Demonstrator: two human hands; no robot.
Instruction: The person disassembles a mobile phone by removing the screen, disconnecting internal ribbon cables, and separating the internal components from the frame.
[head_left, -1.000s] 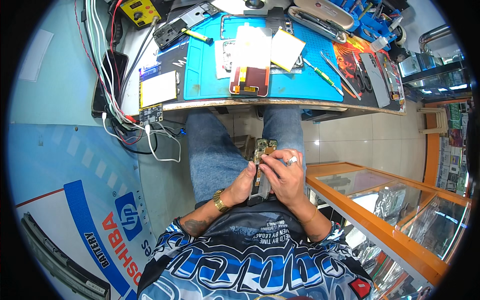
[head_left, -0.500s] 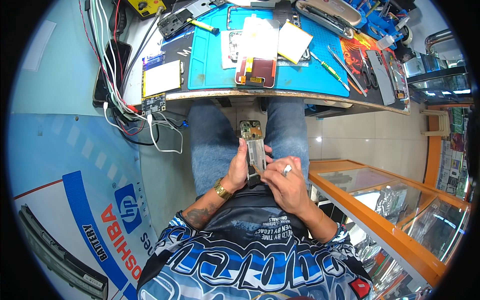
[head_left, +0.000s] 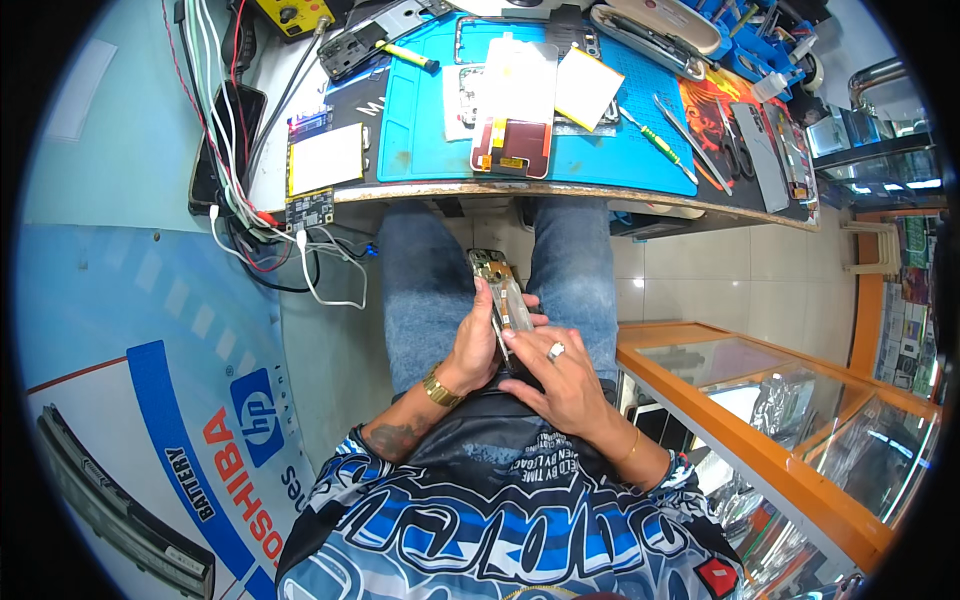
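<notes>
An opened smartphone (head_left: 492, 266), its circuit board bare at the far end, lies tilted in my left hand (head_left: 472, 342) above my lap. My left thumb runs along one side of it, and fingertips show at the other. Over its middle is a clear-looking strip, with an orange-brown flex cable beside it. My right hand (head_left: 562, 378), wearing a ring, rests its outstretched fingertips against the phone's lower half. The right thumb stands apart from those fingers. Both hands partly hide the phone's near end.
Ahead, the workbench (head_left: 420, 190) carries a blue repair mat (head_left: 410, 130), phone parts, a white-faced battery (head_left: 327, 160), tweezers (head_left: 692, 140) and a green screwdriver (head_left: 655, 145). Cables (head_left: 225, 190) hang at the left. An orange-framed glass case (head_left: 740, 410) stands close on my right.
The phone has tilted, its far end shifting left and slightly nearer. My right hand's fingers have gone from a closed pinch to stretched out, with the thumb apart.
</notes>
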